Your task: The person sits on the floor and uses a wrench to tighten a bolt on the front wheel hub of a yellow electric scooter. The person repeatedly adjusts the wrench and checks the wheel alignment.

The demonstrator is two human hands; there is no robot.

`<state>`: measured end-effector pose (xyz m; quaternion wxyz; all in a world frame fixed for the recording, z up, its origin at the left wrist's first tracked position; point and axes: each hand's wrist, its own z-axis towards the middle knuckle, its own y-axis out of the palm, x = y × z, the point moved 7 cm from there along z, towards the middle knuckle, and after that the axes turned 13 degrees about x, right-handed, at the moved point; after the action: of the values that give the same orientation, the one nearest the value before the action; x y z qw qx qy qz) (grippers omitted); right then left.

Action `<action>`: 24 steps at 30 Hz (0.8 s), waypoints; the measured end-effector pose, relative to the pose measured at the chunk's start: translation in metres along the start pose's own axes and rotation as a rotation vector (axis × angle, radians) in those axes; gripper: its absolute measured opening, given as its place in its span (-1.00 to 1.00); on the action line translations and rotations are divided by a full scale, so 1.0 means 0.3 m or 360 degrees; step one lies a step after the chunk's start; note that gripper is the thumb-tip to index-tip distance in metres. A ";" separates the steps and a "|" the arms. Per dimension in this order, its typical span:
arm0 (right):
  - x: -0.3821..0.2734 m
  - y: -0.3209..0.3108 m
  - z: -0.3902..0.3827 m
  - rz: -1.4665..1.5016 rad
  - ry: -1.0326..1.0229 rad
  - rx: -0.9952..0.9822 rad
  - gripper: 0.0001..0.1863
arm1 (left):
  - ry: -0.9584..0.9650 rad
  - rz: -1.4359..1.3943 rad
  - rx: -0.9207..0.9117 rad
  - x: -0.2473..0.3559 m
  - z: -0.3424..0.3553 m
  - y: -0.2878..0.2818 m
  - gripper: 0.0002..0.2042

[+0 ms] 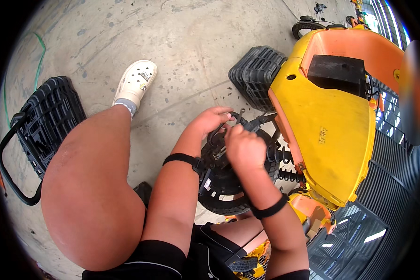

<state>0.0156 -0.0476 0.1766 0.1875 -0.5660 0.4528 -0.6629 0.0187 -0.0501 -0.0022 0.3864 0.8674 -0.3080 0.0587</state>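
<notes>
A black wheel (226, 182) with a slotted hub and tyre stands in front of me, joined to a yellow vehicle body (329, 126) by coil springs (291, 176). My right hand (245, 147) is closed in a fist over the upper part of the hub. From its top sticks a thin metal tool (240, 115) that looks like a wrench. Just left of it, my left hand (211, 122) has its fingers bent in by the tool and a black curved cable (213, 136). What its fingertips pinch is hidden.
A black slatted plastic crate (256, 74) stands beside the vehicle, a black box (337, 74) inside its orange compartment. At far left lies another black slatted piece (53, 123) with a curved bar. My left leg and white clog (136, 84) stretch over the concrete floor (182, 46).
</notes>
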 end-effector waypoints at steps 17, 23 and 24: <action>0.386 0.285 0.098 0.0817 0.1088 -0.1167 -0.39 | 0.0147 0.0492 0.0078 0.058 -0.022 0.044 -0.61; 0.385 0.268 0.121 0.0789 0.1007 -0.1236 -0.45 | 0.0483 0.0739 0.0271 0.058 0.004 0.047 -0.64; 0.375 0.259 0.134 0.0805 0.0956 -0.1249 -0.47 | 0.0683 0.0823 0.0363 0.066 0.005 0.047 -0.63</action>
<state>-0.0004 -0.1891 0.1767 -0.0215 -0.2529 0.8212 -0.5111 0.0261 -0.0680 0.0123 0.3152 0.7662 -0.4207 0.3695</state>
